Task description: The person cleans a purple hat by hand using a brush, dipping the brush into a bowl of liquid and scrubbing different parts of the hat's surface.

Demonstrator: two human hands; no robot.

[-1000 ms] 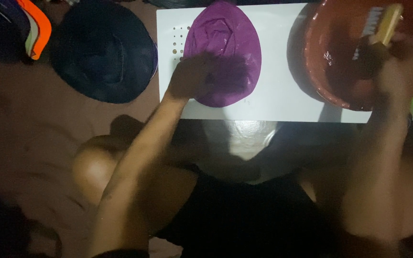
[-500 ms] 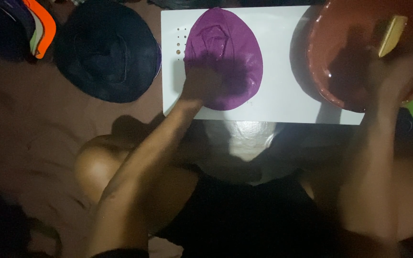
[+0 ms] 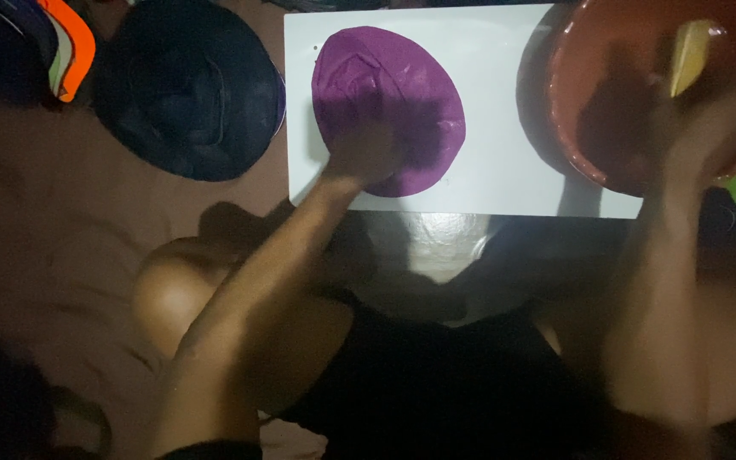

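My knees and dark shorts fill the near view, and beyond them lies the white board (image 3: 496, 102) that carries my work. My left hand (image 3: 366, 153) presses flat, fingers spread and released, on the near edge of the purple disc (image 3: 389, 106), which sits on the board's left half. It looks soft and pliable, like thin dough or clay, creased on top, so I judge it light and easy to tear; best lifted from under its rim rather than pinched. My right hand (image 3: 696, 140) is blurred at the near rim of the reddish-brown bowl (image 3: 606, 85) on the board's right end; I cannot tell whether its grip is closed. A yellow piece (image 3: 692, 55) stands just above it. Left of the board lies a dark round cloth-like thing (image 3: 189, 89), and at the far left corner some orange-edged pieces (image 3: 70, 47).
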